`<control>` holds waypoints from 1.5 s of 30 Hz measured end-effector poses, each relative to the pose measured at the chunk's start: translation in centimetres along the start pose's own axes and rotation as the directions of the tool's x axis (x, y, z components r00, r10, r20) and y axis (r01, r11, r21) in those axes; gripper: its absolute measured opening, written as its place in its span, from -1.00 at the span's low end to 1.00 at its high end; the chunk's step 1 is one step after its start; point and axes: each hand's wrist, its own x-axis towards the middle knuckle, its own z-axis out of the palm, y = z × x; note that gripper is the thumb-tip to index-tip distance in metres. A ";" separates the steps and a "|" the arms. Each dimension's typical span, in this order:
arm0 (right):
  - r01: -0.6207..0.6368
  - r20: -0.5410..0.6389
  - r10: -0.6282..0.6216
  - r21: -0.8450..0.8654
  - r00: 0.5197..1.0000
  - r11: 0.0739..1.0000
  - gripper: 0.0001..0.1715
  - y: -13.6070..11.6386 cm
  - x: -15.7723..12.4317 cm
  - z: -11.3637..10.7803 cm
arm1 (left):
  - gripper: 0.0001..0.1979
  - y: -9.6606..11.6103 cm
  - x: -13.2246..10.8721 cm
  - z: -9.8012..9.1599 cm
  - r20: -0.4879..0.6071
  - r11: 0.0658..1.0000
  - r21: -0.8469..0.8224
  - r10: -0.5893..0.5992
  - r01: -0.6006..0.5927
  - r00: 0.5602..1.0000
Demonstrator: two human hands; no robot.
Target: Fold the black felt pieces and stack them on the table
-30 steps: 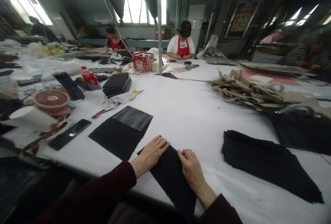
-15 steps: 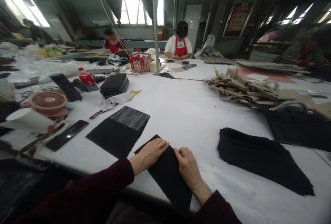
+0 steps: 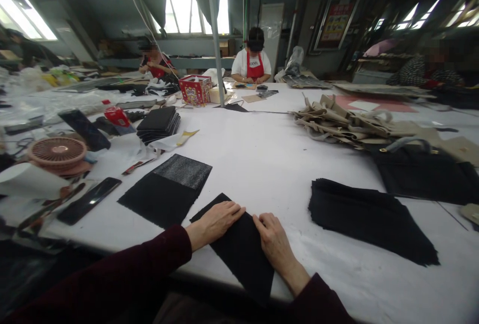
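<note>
A black piece of fabric [image 3: 243, 259], folded or laid double, lies at the table's front edge, its near end hanging toward my body. My left hand [image 3: 217, 224] rests flat across its upper part, fingers stretched out. Along its right edge, my right hand [image 3: 276, 244] has curled fingers, with thumb and forefinger gripping the upper right edge. To the left is a black stack of pieces [image 3: 149, 197] with a grey speckled band [image 3: 183, 170] at its far end. A larger pile of black fabric [image 3: 366, 217] sits apart on the right.
On the left are a phone [image 3: 90, 200], a pink fan [image 3: 58, 152] and a folded black stack [image 3: 159, 123]. Beige pieces [image 3: 340, 119] and a black bag [image 3: 422, 169] lie at right. A pole [image 3: 214, 35] stands ahead; a co-worker [image 3: 252, 62] sits across the table.
The whole view has shifted slightly, with the table's things now a little further left. Both hands keep nearly the same place on the black fabric.
</note>
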 end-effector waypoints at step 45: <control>0.001 0.067 0.007 -0.122 0.998 0.992 -0.64 0.5 -4.4 -4.3 | -0.35 5.4 2.7 -0.4 0.059 0.997 0.056 0.055 -0.058 0.997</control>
